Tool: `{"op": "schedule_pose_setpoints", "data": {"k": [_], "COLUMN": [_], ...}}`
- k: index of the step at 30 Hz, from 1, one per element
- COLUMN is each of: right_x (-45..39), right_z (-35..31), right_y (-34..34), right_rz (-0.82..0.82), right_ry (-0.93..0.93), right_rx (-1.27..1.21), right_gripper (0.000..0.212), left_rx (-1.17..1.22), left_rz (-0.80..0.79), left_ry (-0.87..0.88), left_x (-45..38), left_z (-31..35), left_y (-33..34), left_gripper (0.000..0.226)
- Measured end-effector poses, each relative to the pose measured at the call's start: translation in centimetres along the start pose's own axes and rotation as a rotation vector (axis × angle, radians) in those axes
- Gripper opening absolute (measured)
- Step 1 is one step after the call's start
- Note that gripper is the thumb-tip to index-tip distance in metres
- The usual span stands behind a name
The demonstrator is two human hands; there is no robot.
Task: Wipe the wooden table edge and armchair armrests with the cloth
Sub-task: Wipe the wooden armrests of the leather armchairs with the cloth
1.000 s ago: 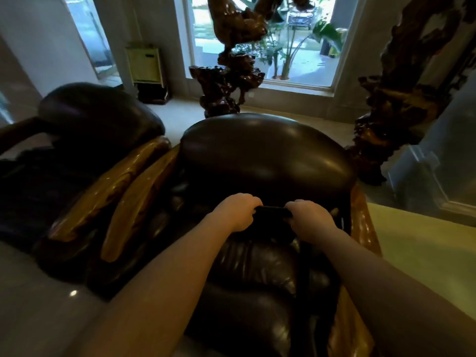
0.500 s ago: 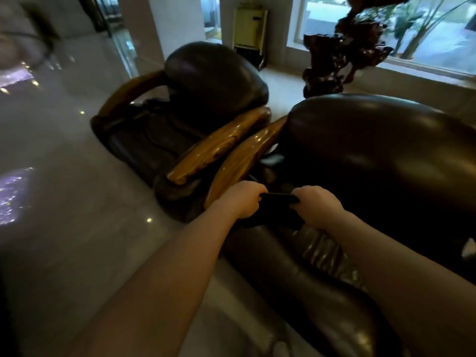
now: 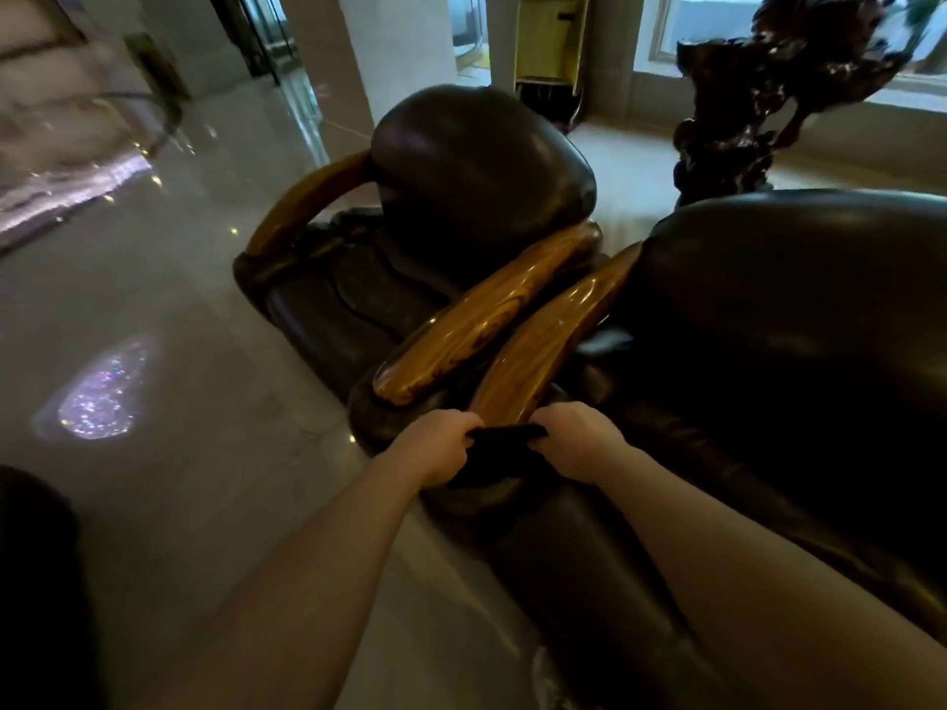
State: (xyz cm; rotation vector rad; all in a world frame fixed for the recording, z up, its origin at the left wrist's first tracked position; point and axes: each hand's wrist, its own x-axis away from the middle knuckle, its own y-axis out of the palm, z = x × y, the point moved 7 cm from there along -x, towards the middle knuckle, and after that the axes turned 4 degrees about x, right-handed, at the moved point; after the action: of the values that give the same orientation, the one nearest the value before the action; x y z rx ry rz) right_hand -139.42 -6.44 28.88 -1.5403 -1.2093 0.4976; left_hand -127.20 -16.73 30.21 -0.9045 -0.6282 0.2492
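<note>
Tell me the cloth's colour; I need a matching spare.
Black, or very dark; the cloth stretched between both hands shows in the head view.

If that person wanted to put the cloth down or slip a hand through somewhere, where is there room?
Open floor lies left of the armchairs. The far armchair's seat, between its two wooden armrests, looks bare too. It is tight where that armrest runs beside the near chair's armrest: only a narrow gap. Both hands, left hand and right hand, grip the dark cloth at its near end.

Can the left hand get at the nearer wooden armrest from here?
Probably yes. The left hand grips the cloth right at the near end of that armrest, and nothing lies between them.
</note>
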Motion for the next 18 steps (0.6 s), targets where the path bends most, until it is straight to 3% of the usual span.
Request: {"op": "schedule_pose_setpoints", "data": {"k": [10, 18], "right_x": [-8.1, -13.7], "right_z": [2.8, 2.2], "right_y": [2.2, 3.3], "right_rz": [-0.064, -0.063], "right_ry": [0.042, 0.225], "right_rx": [-0.086, -0.079], "right_gripper": [0.008, 0.004], "left_rx": [0.095, 0.218], "left_rz": [-0.057, -0.115], "left_ry": [0.025, 0.151], "left_x": [-8.0, -14.4], "left_z": [-3.0, -7.3], "left_y": [-1.4, -3.6], "left_gripper": [0.027, 0.024]}}
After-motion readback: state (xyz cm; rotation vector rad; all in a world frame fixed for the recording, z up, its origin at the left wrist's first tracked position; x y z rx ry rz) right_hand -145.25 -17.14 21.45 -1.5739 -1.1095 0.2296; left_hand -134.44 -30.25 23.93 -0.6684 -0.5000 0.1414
